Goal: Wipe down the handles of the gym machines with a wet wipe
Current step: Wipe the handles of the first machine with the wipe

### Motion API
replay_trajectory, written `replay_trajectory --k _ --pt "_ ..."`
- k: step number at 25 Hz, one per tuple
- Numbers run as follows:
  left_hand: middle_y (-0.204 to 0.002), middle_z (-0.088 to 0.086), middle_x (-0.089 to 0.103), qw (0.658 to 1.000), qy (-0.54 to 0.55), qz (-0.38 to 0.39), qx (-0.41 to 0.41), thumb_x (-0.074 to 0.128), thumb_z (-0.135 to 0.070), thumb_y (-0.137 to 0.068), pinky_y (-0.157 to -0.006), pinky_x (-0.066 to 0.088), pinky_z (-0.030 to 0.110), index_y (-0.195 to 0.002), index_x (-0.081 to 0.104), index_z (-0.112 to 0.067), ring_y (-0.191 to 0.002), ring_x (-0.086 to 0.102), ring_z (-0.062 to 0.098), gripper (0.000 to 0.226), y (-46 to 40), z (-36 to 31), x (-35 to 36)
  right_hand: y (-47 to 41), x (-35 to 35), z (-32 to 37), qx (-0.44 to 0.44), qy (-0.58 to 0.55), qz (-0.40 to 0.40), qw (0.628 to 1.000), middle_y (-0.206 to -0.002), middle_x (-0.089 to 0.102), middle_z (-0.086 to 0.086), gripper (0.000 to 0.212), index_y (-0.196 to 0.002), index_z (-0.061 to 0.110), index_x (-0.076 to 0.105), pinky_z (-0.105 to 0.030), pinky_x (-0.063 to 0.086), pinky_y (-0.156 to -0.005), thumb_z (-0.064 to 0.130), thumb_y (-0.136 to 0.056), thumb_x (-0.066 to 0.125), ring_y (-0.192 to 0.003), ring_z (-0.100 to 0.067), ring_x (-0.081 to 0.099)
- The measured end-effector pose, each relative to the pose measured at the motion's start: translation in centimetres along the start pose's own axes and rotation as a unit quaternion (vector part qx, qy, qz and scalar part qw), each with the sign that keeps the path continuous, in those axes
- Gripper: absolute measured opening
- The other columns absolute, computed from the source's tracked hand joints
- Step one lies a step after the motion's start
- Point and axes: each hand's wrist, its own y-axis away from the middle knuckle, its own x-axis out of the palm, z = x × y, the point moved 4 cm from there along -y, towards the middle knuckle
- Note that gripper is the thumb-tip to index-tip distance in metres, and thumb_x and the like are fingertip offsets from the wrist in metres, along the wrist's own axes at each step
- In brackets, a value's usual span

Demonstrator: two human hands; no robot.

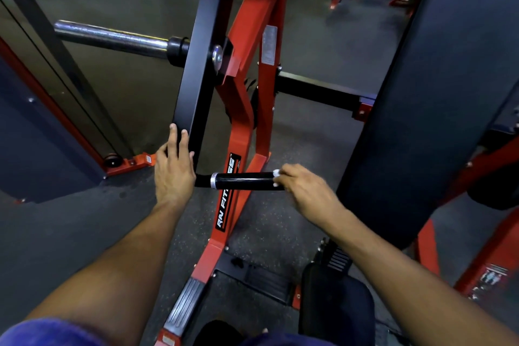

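At the free end of the short black cylindrical handle (247,181), my right hand (304,191) was closed around a crumpled white wet wipe (276,174), of which only a little showed between the fingers, and it pressed the wipe against the grip's tip. My left hand (174,170) lay flat and open, fingers spread against the lower edge of the black square-section lever arm (200,64), holding nothing and, I judged, steadying the arm. How much of the grip had been wiped I could not tell: its surface looked glossy along its length, but that could be either moisture or the finish. I judged the task to be partway at best, since this handle was in hand and other red-framed machines stood in the background, none showing any sign either way. For room, the handle jutted out sideways from a silver collar (214,180), with the red steel frame upright (238,132) passing just behind it and the large black padded backrest (427,93) close to my right wrist. Open floor lay below, so a sweep leftward along the grip looked clear as far as the collar.
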Motion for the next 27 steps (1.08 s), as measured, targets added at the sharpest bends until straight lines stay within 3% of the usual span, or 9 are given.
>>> replay_trajectory --k 2,4,6,8,11,14,18,22,27 --pt "-0.168 0.012 0.019 1.0 0.005 0.004 -0.001 0.053 -0.015 -0.104 -0.086 0.054 0.056 -0.153 0.036 -0.005 -0.112 0.05 0.044 0.053 0.1 0.1 -0.1 0.7 -0.9 -1.7 0.075 -0.042 -0.028 0.996 -0.101 0.06 0.006 0.016 -0.106 0.016 0.072 -0.03 0.052 -0.071 0.01 -0.095 0.063 -0.089 -0.012 0.056" --pt "-0.168 0.012 0.017 1.0 0.007 0.002 0.005 0.052 -0.015 -0.104 -0.087 0.053 0.055 -0.154 0.035 -0.005 -0.112 0.049 0.044 0.053 0.2 0.1 0.0 0.6 -0.9 -4.3 0.212 -0.181 -0.06 0.958 -0.097 0.066 0.012 0.011 -0.099 0.018 0.077 -0.022 0.047 -0.077 0.015 -0.095 0.068 -0.085 -0.002 0.059" --pt "-0.169 0.011 0.016 1.0 0.006 -0.001 0.008 0.051 -0.014 -0.105 -0.089 0.053 0.056 -0.155 0.033 -0.005 -0.112 0.049 0.043 0.054 0.3 0.2 0.2 0.5 0.6 -6.3 0.334 -0.379 -0.061 0.861 -0.094 0.073 0.01 0.012 -0.093 0.02 0.078 -0.019 0.051 -0.075 0.013 -0.095 0.069 -0.081 0.001 0.065" --pt "-0.169 0.011 0.016 1.0 0.004 0.0 0.009 0.05 -0.014 -0.105 -0.09 0.052 0.055 -0.156 0.031 -0.006 -0.114 0.048 0.043 0.056 0.4 0.2 0.3 0.6 3.0 -6.2 0.395 -0.546 -0.044 0.737 -0.093 0.074 -0.006 0.019 -0.093 0.014 0.077 -0.022 0.058 -0.069 0.005 -0.098 0.062 -0.082 -0.011 0.068" --pt "-0.169 0.01 0.017 1.0 0.008 0.002 0.008 0.051 -0.014 -0.104 -0.088 0.052 0.056 -0.156 0.032 -0.006 -0.115 0.049 0.043 0.057 0.4 0.4 0.5 2.1 5.4 -4.5 0.444 -0.691 -0.071 0.566 -0.099 0.074 -0.022 0.02 -0.098 -0.006 0.072 -0.031 0.063 -0.076 -0.007 -0.097 0.052 -0.095 -0.032 0.071" --pt "-0.169 0.01 0.017 1.0 0.011 0.005 0.0 0.051 -0.014 -0.103 -0.088 0.052 0.056 -0.156 0.032 -0.006 -0.118 0.049 0.043 0.057 0.4 0.5 0.7 4.3 6.7 -2.9 0.473 -0.767 -0.134 0.412 -0.105 0.071 -0.031 0.019 -0.107 -0.016 0.065 -0.029 0.063 -0.074 -0.012 -0.096 0.049 -0.092 -0.035 0.074" --pt "-0.169 0.008 0.018 1.0 0.017 0.007 -0.005 0.049 -0.015 -0.104 -0.093 0.052 0.055 -0.156 0.032 -0.008 -0.122 0.048 0.041 0.056 0.4 0.5 0.5 4.9 8.3 -2.0 0.468 -0.778 -0.188 0.375 -0.109 0.071 -0.028 0.018 -0.109 -0.013 0.064 -0.032 0.063 -0.08 -0.009 -0.098 0.051 -0.091 -0.028 0.075" --pt "-0.169 0.009 0.017 1.0 0.022 0.017 0.0 0.046 -0.017 -0.105 -0.096 0.051 0.057 -0.158 0.029 -0.008 -0.124 0.047 0.04 0.056 0.4 0.3 0.3 2.3 9.1 -1.4 0.46 -0.792 -0.212 0.34 -0.099 0.073 -0.014 0.026 -0.109 -0.002 0.066 -0.024 0.061 -0.077 -0.012 -0.099 0.044 -0.082 -0.015 0.074" --pt "-0.17 0.009 0.013 0.999 0.021 0.024 -0.005 0.046 -0.016 -0.106 -0.095 0.053 0.053 -0.159 0.027 -0.008 -0.126 0.046 0.038 0.057 0.5 0.1 0.1 0.5 10.6 1.5 0.459 -0.787 -0.197 0.362 -0.091 0.076 -0.007 0.021 -0.101 -0.001 0.065 -0.028 0.062 -0.078 -0.015 -0.096 0.051 -0.088 -0.017 0.074"
